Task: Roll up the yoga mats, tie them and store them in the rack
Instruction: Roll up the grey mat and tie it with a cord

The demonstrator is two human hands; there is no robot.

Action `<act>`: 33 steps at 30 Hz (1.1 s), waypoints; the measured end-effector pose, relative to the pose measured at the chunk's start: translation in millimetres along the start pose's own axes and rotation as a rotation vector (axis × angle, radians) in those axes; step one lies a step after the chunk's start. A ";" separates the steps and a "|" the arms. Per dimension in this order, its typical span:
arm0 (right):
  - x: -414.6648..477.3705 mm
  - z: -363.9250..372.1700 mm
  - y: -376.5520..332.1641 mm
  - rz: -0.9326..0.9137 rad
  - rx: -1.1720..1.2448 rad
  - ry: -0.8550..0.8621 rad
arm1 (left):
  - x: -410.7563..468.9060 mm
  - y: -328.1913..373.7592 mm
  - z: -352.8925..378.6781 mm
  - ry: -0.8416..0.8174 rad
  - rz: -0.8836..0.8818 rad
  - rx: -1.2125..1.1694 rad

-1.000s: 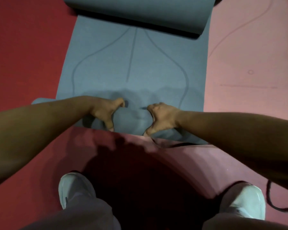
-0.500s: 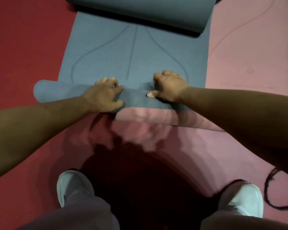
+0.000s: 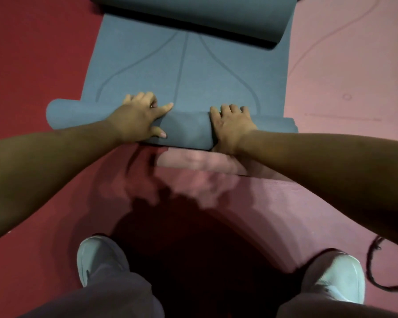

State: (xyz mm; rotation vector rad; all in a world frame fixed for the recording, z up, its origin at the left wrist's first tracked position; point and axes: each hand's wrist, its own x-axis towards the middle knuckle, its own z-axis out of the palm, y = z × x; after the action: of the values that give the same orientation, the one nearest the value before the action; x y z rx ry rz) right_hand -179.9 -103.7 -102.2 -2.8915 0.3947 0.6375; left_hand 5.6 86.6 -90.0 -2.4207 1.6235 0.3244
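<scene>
Both hands lie on top of the roll (image 3: 184, 131) formed at the near end of the blue-grey mat (image 3: 189, 83). The left hand (image 3: 138, 119) is spread over it, forefinger straight, thumb on the near side, gripping nothing. The right hand (image 3: 232, 126) presses palm down just beside it, fingers laid loosely over the far edge. Beyond the hands the mat lies flat, then curls up again into a far curl (image 3: 205, 14). A pink mat (image 3: 331, 76) lies under and to the right of the hands, red floor (image 3: 32, 53) to the left. A dark cord (image 3: 372, 260) lies near the right arm.
</scene>
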 end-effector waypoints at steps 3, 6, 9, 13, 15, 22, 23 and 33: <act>11.6 -14.7 18.1 -0.049 0.218 -0.008 | -1.0 3.3 6.2 0.041 0.006 -0.081; 14.0 -19.6 33.3 -0.090 0.313 0.016 | 6.5 8.0 -5.2 -0.125 -0.094 -0.227; 15.9 -18.1 35.6 -0.050 0.208 0.060 | 23.5 13.6 -24.2 -0.127 -0.106 -0.031; 17.8 -24.4 38.5 0.114 0.204 0.064 | 46.7 19.6 -39.3 -0.182 -0.131 -0.026; 22.3 -32.0 37.7 0.144 0.143 0.116 | 45.7 17.2 -33.1 -0.145 -0.132 -0.147; 26.7 -20.7 30.3 0.141 0.130 0.230 | 48.2 36.4 -23.8 0.015 -0.156 0.122; 27.4 -18.5 31.0 0.142 0.061 0.188 | 55.7 36.9 -29.0 -0.034 -0.192 0.077; 33.2 -28.6 51.0 0.036 -0.050 0.055 | 56.5 26.1 -14.3 -0.085 -0.095 0.027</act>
State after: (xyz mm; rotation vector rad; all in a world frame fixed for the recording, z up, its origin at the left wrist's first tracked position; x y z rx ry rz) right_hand -154.4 -165.5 -95.6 -2.9606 0.4455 0.5825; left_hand 3.2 22.9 -94.3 -2.4197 1.4633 0.3820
